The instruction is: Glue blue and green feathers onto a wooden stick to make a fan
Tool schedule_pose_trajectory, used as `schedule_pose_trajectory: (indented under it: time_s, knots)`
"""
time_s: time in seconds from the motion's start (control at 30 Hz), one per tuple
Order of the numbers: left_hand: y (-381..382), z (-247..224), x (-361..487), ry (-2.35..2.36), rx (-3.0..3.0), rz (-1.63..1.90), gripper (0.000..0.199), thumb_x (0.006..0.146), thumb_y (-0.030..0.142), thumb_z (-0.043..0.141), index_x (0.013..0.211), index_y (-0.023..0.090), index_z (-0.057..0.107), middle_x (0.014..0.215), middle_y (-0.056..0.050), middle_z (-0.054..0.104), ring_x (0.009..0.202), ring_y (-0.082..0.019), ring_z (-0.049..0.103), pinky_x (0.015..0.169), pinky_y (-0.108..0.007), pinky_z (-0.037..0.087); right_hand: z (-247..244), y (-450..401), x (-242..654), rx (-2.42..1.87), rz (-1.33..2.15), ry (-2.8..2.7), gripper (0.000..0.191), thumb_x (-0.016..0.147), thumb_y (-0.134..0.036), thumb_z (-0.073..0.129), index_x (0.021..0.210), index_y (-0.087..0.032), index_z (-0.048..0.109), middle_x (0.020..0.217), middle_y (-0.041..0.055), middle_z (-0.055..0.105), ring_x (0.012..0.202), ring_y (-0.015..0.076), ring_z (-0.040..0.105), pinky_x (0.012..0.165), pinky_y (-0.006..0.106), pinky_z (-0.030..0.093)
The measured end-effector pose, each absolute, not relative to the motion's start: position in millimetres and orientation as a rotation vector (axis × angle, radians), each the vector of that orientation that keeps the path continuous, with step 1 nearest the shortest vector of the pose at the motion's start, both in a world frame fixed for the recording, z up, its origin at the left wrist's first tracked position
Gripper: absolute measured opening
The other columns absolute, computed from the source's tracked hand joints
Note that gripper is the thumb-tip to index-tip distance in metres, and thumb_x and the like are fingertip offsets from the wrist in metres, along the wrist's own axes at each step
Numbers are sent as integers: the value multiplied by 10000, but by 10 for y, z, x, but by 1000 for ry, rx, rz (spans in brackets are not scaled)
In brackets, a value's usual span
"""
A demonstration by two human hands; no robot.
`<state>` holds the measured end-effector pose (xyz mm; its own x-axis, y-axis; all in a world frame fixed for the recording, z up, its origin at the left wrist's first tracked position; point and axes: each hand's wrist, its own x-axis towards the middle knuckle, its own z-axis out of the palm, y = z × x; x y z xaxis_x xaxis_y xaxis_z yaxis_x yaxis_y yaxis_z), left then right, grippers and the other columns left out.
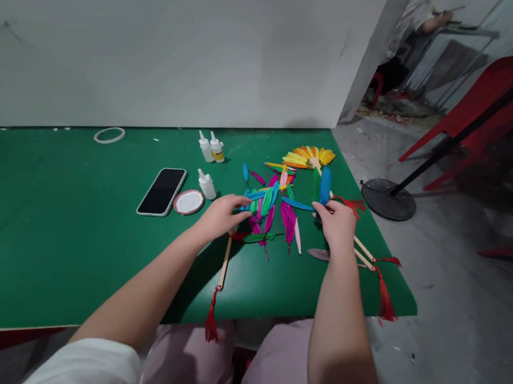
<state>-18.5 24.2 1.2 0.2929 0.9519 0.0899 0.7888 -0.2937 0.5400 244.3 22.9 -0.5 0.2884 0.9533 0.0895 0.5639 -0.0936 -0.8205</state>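
Note:
My right hand [340,225] is closed, its thumb and fingers pinching an upright blue feather [324,185]. A green feather stands just left of it. My left hand [222,216] is at the left side of a loose pile of pink, blue, green and orange feathers [288,221]. Its curled fingers and thumb close around a blue-green feather [253,204], partly hidden by the fingertips. From below this hand a wooden fan handle [225,262] points toward me, with a red tassel [213,320] hanging over the table edge.
A yellow feather fan [312,157] lies at the back right. More wooden handles [364,254] with red tassels lie beyond my right hand. White glue bottles [207,184], a round lid [188,202] and a phone [162,192] are at left. A person sits in the background near a red chair [506,97].

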Motion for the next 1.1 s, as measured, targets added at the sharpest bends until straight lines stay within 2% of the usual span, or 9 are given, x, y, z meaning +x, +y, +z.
schedule_pose_trajectory:
  time_s: [0.13, 0.3, 0.4, 0.5, 0.63, 0.8, 0.97, 1.03, 1.1]
  knots:
    - [76, -35, -240, 1646, 2291, 457, 343, 827, 370, 512, 1047, 147, 651, 894, -108, 605, 867, -230, 548, 811, -362, 424, -33, 335, 2438, -2008, 425, -1750, 232, 749, -347, 594, 574, -196, 607, 606, 46, 635, 599, 184, 553, 531, 280, 325]
    - [-43, -102, 20, 1553, 2458, 359, 307, 836, 392, 500, 1013, 223, 685, 913, -94, 606, 883, -234, 522, 817, -363, 402, -37, 328, 2323, -2055, 278, -1964, 217, 737, -347, 609, 571, -207, 624, 656, 68, 629, 680, 208, 558, 602, 300, 349]
    - [-63, -103, 98, 1390, 2520, 412, 299, 876, 292, 440, 1090, 240, 643, 1041, -57, 625, 955, -194, 529, 864, -313, 401, -24, 308, 2299, -2108, 242, -1973, 231, 741, -354, 609, 564, -208, 631, 665, 72, 631, 664, 197, 554, 615, 301, 353]
    - [-13, -76, 52, 1601, 2435, 534, 343, 889, 189, 368, 1150, 196, 591, 1089, -61, 616, 997, -171, 524, 885, -284, 399, -18, 311, 2296, -2140, 227, -1996, 237, 754, -352, 594, 576, -203, 641, 681, 73, 639, 685, 191, 559, 614, 291, 344]
    - [109, -34, 30, 1790, 2382, 450, 325, 865, 254, 425, 1116, 149, 603, 908, -105, 633, 890, -237, 542, 799, -352, 419, -35, 332, 2277, -2136, 249, -2022, 237, 770, -352, 571, 609, -200, 657, 680, 68, 651, 729, 198, 564, 610, 282, 323]
    - [196, -27, 199, 1690, 2408, 274, 237, 832, 269, 490, 998, 208, 648, 836, -73, 639, 847, -228, 567, 761, -325, 413, -72, 355, 2260, -1946, 357, -2016, 219, 759, -360, 574, 643, -200, 668, 660, 49, 651, 672, 181, 547, 627, 279, 314]
    - [217, -60, 267, 1705, 2288, 309, 180, 806, 312, 532, 859, 167, 624, 806, -88, 609, 813, -237, 577, 718, -324, 420, -82, 368, 2273, -1729, 555, -1763, 287, 752, -431, 566, 646, -171, 628, 601, 14, 590, 546, 134, 466, 528, 252, 277]
    - [226, -78, 249, 1700, 2213, 368, 150, 767, 244, 566, 891, 169, 602, 793, -75, 601, 802, -226, 575, 722, -317, 416, -80, 365, 2269, -1695, 577, -1718, 320, 746, -444, 566, 580, -171, 575, 525, -7, 519, 501, 120, 410, 501, 254, 248]
    - [239, -96, 216, 1686, 2117, 447, 266, 712, 159, 585, 977, 180, 572, 755, -46, 593, 758, -207, 573, 704, -303, 412, -71, 357, 2260, -1683, 577, -1696, 330, 736, -440, 575, 546, -174, 533, 500, -16, 478, 492, 115, 381, 493, 257, 231]
